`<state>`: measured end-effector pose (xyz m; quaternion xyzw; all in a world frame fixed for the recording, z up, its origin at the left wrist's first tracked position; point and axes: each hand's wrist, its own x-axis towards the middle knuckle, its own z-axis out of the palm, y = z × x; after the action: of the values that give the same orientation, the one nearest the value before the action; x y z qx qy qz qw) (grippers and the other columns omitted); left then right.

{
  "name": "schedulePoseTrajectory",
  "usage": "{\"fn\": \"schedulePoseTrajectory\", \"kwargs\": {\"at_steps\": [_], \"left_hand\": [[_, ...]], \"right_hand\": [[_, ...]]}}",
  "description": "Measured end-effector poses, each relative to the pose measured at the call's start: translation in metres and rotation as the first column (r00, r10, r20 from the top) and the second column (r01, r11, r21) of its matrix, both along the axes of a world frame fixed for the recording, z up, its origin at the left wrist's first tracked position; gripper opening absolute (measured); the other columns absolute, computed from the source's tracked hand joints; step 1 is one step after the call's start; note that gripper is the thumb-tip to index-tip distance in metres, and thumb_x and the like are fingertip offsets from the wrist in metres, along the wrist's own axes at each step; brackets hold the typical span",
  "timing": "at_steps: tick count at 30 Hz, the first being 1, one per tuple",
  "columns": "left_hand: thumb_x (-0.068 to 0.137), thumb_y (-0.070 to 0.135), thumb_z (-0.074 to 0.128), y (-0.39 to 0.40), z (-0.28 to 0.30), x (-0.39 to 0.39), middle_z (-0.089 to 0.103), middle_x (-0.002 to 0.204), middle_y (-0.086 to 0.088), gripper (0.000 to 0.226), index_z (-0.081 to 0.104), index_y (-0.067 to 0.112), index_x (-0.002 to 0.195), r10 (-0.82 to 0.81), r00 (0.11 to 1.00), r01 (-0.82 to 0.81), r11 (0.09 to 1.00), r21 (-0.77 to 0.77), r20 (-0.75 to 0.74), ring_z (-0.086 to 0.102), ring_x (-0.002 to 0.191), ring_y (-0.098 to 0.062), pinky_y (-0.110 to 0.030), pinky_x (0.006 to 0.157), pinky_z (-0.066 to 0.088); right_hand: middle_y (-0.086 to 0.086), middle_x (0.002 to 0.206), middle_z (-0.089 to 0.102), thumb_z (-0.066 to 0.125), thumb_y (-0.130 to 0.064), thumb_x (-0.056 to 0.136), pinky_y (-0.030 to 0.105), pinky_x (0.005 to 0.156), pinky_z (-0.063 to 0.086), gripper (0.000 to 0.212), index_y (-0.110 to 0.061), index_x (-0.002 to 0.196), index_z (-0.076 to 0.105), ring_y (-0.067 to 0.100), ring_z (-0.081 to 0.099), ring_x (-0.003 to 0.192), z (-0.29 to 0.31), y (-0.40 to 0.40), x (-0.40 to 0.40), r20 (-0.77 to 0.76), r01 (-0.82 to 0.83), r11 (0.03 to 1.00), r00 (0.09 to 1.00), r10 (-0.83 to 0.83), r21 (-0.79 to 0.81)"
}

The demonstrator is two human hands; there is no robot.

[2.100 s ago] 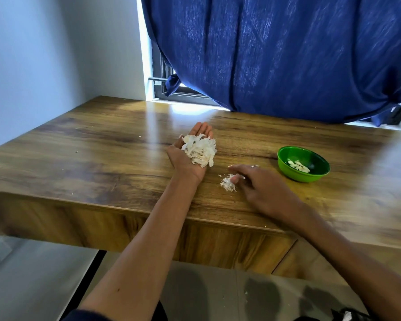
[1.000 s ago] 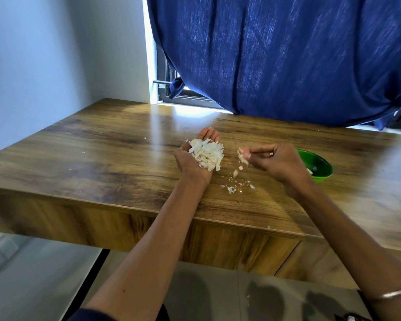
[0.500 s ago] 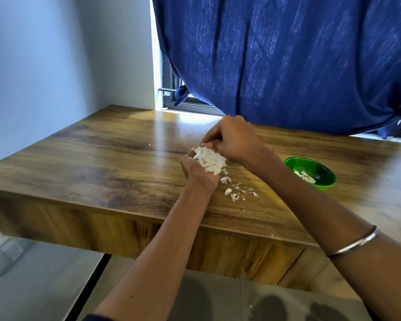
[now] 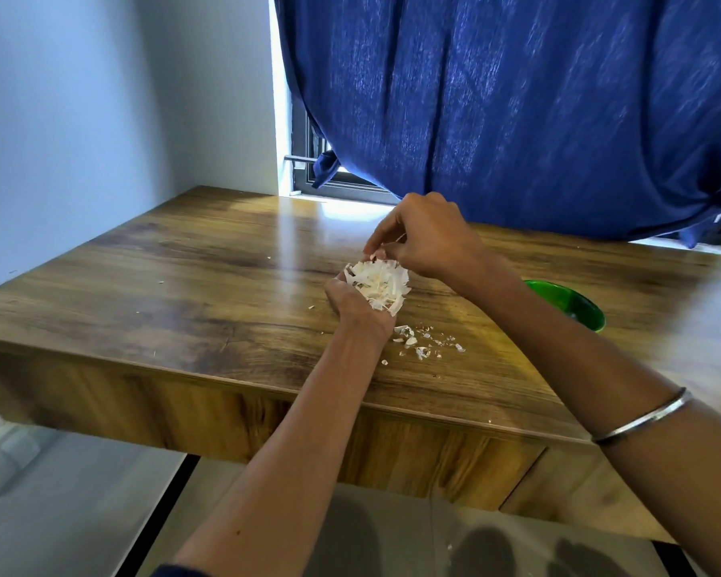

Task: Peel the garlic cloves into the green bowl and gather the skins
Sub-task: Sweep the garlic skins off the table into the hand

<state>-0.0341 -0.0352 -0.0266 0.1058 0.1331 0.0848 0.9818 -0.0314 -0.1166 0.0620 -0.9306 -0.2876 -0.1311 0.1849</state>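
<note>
My left hand (image 4: 350,301) lies palm up over the wooden table (image 4: 209,293), cupping a heap of white garlic skins (image 4: 377,285). My right hand (image 4: 425,237) hovers just above and behind that heap, fingers curled down with the tips pinched over the skins; whether it holds any is hidden. Small scraps of skin (image 4: 419,345) lie scattered on the table just right of my left wrist. The green bowl (image 4: 575,306) stands to the right, mostly hidden behind my right forearm; its contents are out of sight.
A dark blue curtain (image 4: 517,110) hangs behind the table, with a window frame (image 4: 309,160) at its left edge. A pale wall runs along the left. The table's front edge is close to me, with grey floor below.
My right hand picked skins off the table, carried them up and left, and now sits over the heap in my left palm. A few scraps fell onto the table.
</note>
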Motion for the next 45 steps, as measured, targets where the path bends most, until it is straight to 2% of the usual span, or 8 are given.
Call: {"fn": "schedulePoseTrajectory", "kwargs": {"at_steps": [5,10,15,26,31,34,39,45], "left_hand": [[0.099,0.019,0.023,0.000,0.001,0.000,0.070,0.083,-0.014,0.048,0.067,0.004,0.085,0.000,0.999,0.003,0.999,-0.053,0.045,0.064,0.086,-0.030,-0.043,0.087,0.053],[0.100,0.018,0.022,0.001,0.001,0.000,0.070,0.087,-0.017,0.051,0.068,0.001,0.090,-0.014,0.998,0.018,0.998,-0.053,0.068,0.063,0.104,-0.034,-0.049,0.108,0.048],[0.101,0.020,0.020,-0.002,0.006,-0.004,0.073,0.074,-0.018,0.055,0.068,-0.003,0.085,-0.019,0.995,0.028,0.995,-0.093,0.100,0.067,0.082,-0.033,-0.045,0.091,0.053],[0.097,0.019,0.021,-0.004,0.004,0.003,0.071,0.079,-0.022,0.052,0.067,-0.006,0.094,-0.064,0.987,0.084,0.988,-0.132,0.149,0.065,0.085,-0.032,-0.044,0.109,0.046],[0.105,0.026,0.015,0.002,0.009,0.005,0.068,0.110,-0.032,0.061,0.061,-0.014,0.114,-0.064,0.989,0.086,0.983,-0.165,0.132,0.061,0.121,-0.041,-0.048,0.114,0.043],[0.108,0.028,0.014,0.012,0.014,0.005,0.059,0.130,-0.030,0.063,0.059,-0.015,0.117,-0.059,0.991,0.080,0.981,-0.174,0.121,0.052,0.134,-0.040,-0.049,0.115,0.041],[0.109,0.026,0.015,0.031,0.026,0.004,0.051,0.146,-0.029,0.061,0.051,-0.013,0.138,-0.035,0.992,0.052,0.989,-0.138,0.125,0.047,0.140,-0.039,-0.047,0.118,0.037],[0.107,0.024,0.015,0.054,0.042,0.005,0.054,0.143,-0.028,0.060,0.052,-0.012,0.137,-0.005,0.991,0.015,0.997,-0.075,0.135,0.052,0.136,-0.039,-0.047,0.117,0.040]], "right_hand": [[-0.016,0.071,0.073,0.089,-0.024,0.072,0.033,0.084,0.058,0.017,-0.036,0.078,0.080,-0.003,0.067,0.078,0.007,-0.002,0.001,-0.005,0.005,0.998,1.000,-0.005,0.055],[-0.013,0.074,0.074,0.092,-0.025,0.069,0.034,0.092,0.054,0.016,-0.032,0.077,0.079,0.001,0.068,0.079,0.009,-0.005,0.002,0.005,0.011,0.999,1.000,-0.011,0.049],[-0.015,0.082,0.076,0.087,-0.021,0.077,0.012,0.076,0.049,0.017,-0.033,0.087,0.081,-0.005,0.069,0.077,0.009,-0.009,0.003,-0.048,-0.017,0.993,0.999,0.023,0.113],[-0.014,0.082,0.076,0.085,-0.023,0.078,0.026,0.085,0.056,0.018,-0.035,0.091,0.081,-0.007,0.067,0.077,0.001,-0.028,0.008,-0.058,-0.005,0.978,0.998,0.018,0.208],[-0.013,0.083,0.075,0.082,-0.019,0.083,0.013,0.074,0.054,0.014,-0.027,0.095,0.081,-0.008,0.067,0.073,-0.006,-0.043,0.010,-0.006,0.007,0.909,1.000,-0.006,0.416],[-0.005,0.090,0.077,0.079,-0.012,0.085,0.019,0.076,0.059,0.014,-0.018,0.098,0.080,0.003,0.073,0.076,-0.022,-0.059,0.011,-0.103,0.074,0.855,0.994,-0.024,0.514],[-0.004,0.097,0.074,0.070,-0.015,0.093,0.012,0.062,0.048,0.013,-0.018,0.103,0.077,-0.004,0.062,0.073,-0.068,-0.053,0.018,-0.221,0.145,0.938,0.972,-0.076,0.314],[0.006,0.092,0.074,0.056,-0.013,0.097,0.034,0.067,0.049,0.020,-0.009,0.104,0.074,0.019,0.066,0.076,-0.092,0.013,-0.004,-0.073,-0.140,0.980,0.986,0.151,0.141]]}}
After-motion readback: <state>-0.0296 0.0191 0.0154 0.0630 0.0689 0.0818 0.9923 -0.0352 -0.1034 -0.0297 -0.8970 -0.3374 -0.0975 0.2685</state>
